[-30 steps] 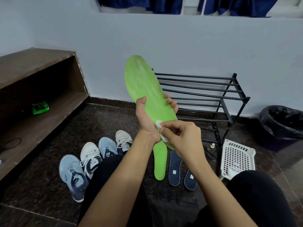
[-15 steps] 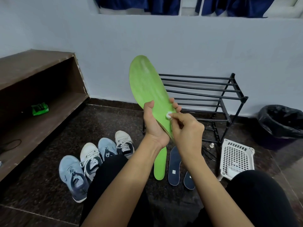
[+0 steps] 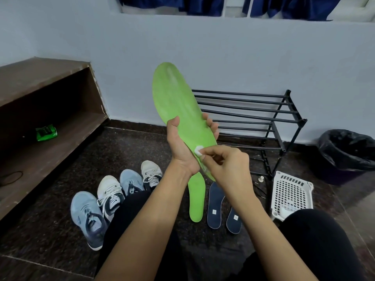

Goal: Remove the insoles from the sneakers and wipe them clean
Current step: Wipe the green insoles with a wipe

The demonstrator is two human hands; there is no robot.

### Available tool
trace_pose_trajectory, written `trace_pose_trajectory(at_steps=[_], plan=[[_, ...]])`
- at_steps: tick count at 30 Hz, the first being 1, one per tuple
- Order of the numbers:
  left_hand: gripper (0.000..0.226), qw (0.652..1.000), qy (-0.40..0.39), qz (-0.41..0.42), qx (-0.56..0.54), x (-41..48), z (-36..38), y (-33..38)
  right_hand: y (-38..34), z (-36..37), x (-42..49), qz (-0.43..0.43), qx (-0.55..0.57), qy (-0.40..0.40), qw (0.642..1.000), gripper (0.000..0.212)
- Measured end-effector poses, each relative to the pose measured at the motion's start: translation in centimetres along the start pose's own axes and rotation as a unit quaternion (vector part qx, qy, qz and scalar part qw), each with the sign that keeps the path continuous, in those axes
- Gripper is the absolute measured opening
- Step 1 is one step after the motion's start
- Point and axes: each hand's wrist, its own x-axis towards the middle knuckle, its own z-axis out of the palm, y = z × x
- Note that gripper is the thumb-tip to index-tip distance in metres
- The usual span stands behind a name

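The left hand (image 3: 182, 147) gripped the green insole (image 3: 178, 106) round its waist, thumb on the near edge and fingers curled over the far one, the toe end pointing up toward eleven o'clock. The right hand (image 3: 225, 165) pinched a small white wad (image 3: 198, 151), probably a balled wipe, though it was too small to be sure, and pressed it on the heel half. At six o'clock below the hands, its green mate (image 3: 195, 199) and two navy insoles (image 3: 215, 205) lay on the floor (image 3: 132, 151). Four sneakers (image 3: 89, 216) stood at eight o'clock. The risk lay in the wad's size: it could slip from the fingertips under pressure, or miss the pale-scuffed toe area. Hard rubbing against a one-handed hold could also bend the insole or twist it loose.
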Motion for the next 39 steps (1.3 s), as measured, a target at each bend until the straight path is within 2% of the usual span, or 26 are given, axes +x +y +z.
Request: trace_pose_trajectory(at_steps=[3,7,15,19,22,26,31,37,39], plan=[[0.057,1.0,0.002,0.005,0.011,0.1,-0.4,0.5,0.1,0.1,-0.3,0.036,0.038,-0.031,0.998,0.01],[0.055,1.0,0.019,0.019,0.012,0.0,-0.3,0.4,0.2,1.2,-1.0,0.041,0.073,0.03,0.996,0.007],[0.051,0.998,0.053,-0.005,0.018,-1.0,0.0,-1.8,1.7,1.5,-0.4,0.018,0.022,0.094,0.995,0.007],[0.046,0.997,0.064,-0.015,0.028,-1.5,0.0,-2.5,2.4,1.8,0.3,-0.048,-0.068,0.154,0.985,0.015],[0.056,0.996,0.063,-0.032,0.054,-1.7,0.1,-2.4,2.4,1.5,1.0,-0.067,-0.11,0.183,0.975,0.017],[0.07,0.997,0.05,-0.043,0.036,-1.3,0.0,-1.6,1.8,1.1,0.6,-0.079,-0.097,0.141,0.982,0.017],[0.063,0.997,0.062,-0.035,0.012,-0.5,-0.3,-1.3,0.7,0.6,-0.8,-0.012,-0.035,0.036,0.999,0.017],[0.057,0.997,0.066,-0.021,0.036,-0.3,0.0,-1.9,1.1,0.8,0.1,0.021,-0.029,0.067,0.997,0.016],[0.054,0.997,0.065,-0.014,0.039,-0.3,0.0,-2.2,1.4,1.1,0.5,0.007,-0.05,0.093,0.994,0.018]])
